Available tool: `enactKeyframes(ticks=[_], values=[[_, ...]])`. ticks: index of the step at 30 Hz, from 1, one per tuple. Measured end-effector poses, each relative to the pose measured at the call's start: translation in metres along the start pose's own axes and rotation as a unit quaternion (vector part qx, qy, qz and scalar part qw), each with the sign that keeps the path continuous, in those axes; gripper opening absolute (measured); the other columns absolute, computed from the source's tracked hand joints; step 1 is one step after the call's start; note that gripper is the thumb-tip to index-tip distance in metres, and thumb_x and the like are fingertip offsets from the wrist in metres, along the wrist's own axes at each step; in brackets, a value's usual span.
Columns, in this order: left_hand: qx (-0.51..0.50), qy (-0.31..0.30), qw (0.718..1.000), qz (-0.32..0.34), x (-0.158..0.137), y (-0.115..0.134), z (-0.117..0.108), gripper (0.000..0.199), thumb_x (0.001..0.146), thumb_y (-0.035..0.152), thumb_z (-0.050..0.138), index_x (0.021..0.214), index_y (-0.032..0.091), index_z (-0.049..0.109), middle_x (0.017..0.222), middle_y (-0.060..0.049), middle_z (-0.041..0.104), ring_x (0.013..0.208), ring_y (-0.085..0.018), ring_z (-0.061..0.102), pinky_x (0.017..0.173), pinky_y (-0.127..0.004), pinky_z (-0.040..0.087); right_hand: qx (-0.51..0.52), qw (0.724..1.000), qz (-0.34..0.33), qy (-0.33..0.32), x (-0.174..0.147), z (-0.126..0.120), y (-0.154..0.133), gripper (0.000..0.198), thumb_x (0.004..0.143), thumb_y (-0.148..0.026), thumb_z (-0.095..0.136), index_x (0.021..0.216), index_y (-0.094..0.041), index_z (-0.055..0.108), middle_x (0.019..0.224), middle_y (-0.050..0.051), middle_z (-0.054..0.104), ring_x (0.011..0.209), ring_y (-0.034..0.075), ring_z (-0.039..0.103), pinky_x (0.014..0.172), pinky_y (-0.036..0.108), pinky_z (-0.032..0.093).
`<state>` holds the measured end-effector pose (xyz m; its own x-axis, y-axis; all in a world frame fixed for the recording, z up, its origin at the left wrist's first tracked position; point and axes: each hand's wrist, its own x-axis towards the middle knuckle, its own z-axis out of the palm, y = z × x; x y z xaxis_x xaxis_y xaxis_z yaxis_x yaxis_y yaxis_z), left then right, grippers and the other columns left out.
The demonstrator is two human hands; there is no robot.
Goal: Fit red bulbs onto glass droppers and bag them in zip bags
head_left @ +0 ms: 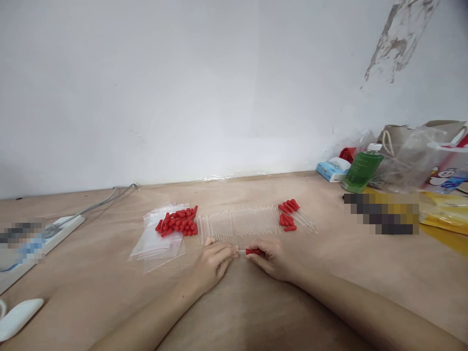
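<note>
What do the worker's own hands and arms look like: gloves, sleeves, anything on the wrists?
Both the left hand and right hand are ungloved. No sleeve, watch or bracelet shows on either arm. The left forearm bears one small spot.

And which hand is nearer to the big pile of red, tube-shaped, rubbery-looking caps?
Left: the left hand sits right of the pile of caps, on its near side; the right hand is farther right, holding one red cap.
</note>
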<state>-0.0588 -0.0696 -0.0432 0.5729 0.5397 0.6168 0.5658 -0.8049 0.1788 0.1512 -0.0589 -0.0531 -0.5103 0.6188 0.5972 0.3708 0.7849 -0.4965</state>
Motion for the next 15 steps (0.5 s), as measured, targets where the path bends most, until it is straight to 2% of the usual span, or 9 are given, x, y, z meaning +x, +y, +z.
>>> enactKeyframes(ticks=[4,10,13,15], values=[[0.021,-0.009,1.0,-0.011,0.004,0.003,0.001,0.015,0.087,0.016,0.043,0.089,0.019,0.058,0.077,0.0,0.067,0.068,-0.012,0.06,0.065,-0.028,0.03,-0.035,0.999,-0.036,-0.002,0.005,-0.002,0.001,0.011,0.08,-0.02,0.051,0.087,-0.018,0.058,0.078,0.003,0.064,0.072,0.014,0.056,0.069,0.028,0.041],[0.043,-0.024,0.999,-0.017,0.006,0.006,0.001,0.019,0.089,0.019,0.04,0.085,0.019,0.059,0.072,0.0,0.066,0.066,-0.013,0.059,0.063,-0.027,0.031,-0.08,0.993,-0.083,-0.029,0.011,0.001,0.003,0.014,0.083,-0.019,0.046,0.087,-0.018,0.059,0.075,0.005,0.063,0.073,0.015,0.056,0.068,0.029,0.042],[0.041,-0.036,0.998,-0.03,0.006,0.005,0.002,0.018,0.088,0.02,0.041,0.086,0.019,0.059,0.072,0.0,0.066,0.066,-0.013,0.059,0.063,-0.028,0.031,-0.08,0.993,-0.08,-0.04,0.014,-0.001,0.003,0.015,0.083,-0.02,0.046,0.085,-0.018,0.061,0.073,0.005,0.062,0.072,0.016,0.056,0.068,0.03,0.043],[0.039,-0.034,0.998,-0.047,0.006,0.003,0.003,0.018,0.088,0.021,0.042,0.085,0.019,0.059,0.071,0.0,0.065,0.065,-0.014,0.059,0.064,-0.028,0.032,-0.053,0.996,-0.052,-0.045,0.015,-0.003,0.002,0.016,0.082,-0.021,0.048,0.086,-0.019,0.062,0.075,0.005,0.062,0.072,0.016,0.056,0.068,0.03,0.044]])
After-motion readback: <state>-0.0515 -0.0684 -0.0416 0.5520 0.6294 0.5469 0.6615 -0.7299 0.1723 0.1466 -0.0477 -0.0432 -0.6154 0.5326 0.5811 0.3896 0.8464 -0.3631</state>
